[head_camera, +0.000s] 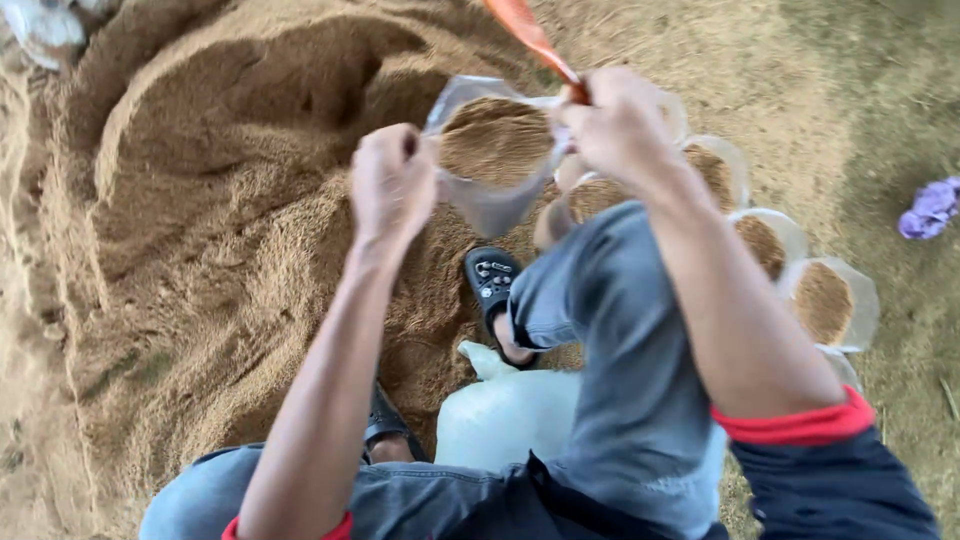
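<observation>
Both forearms fill the foreground. Right hand (620, 125) pinches the rim of a clear bag (492, 150) and an orange strip (525, 32), cut off at the top edge. Left hand (392, 180) is fisted beside the bag; contents not discernible. Bag hangs over the sawdust heap (230, 220). Filled bags (825, 300) line the right, partly hidden by the knee.

- Orange strip (522, 28): upper end cut off by the top edge.
- Pale sack (505, 410): partly hidden behind the bent knee.
- Left sandal (385, 425): mostly covered by the forearm.
- White bundle (45, 30): cropped at top-left corner, blurred.
</observation>
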